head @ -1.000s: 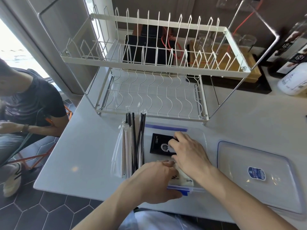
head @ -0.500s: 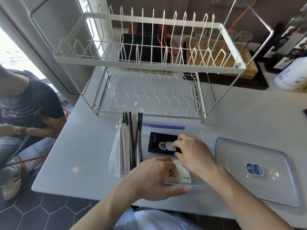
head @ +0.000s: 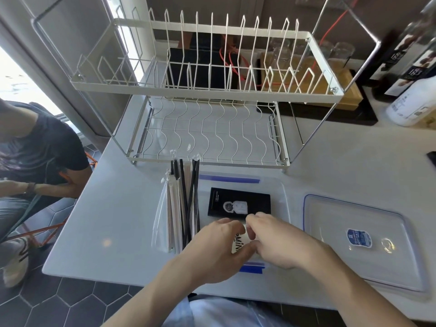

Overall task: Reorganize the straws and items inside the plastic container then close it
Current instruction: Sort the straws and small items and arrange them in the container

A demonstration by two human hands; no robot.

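Observation:
A clear plastic container (head: 278, 185) with blue clips sits open on the white counter in front of me. Black and paper-wrapped straws (head: 186, 204) stand along its left side, sticking out over the far rim. A black packet (head: 238, 201) lies flat in its far part. My left hand (head: 212, 251) and my right hand (head: 278, 241) meet over the near part, both pinching a white packet (head: 239, 241) with black lettering. The container's clear lid (head: 358, 241), with a blue label, lies to the right.
A white two-tier wire dish rack (head: 207, 90) stands just behind the container. Bottles (head: 415, 95) and a wooden tray (head: 349, 90) are at the back right. A seated person (head: 35, 156) is at the left, beyond the counter edge.
My right hand has drawn back from the black packet to the white packet. Both hands now hold the white packet over the near end of the container.

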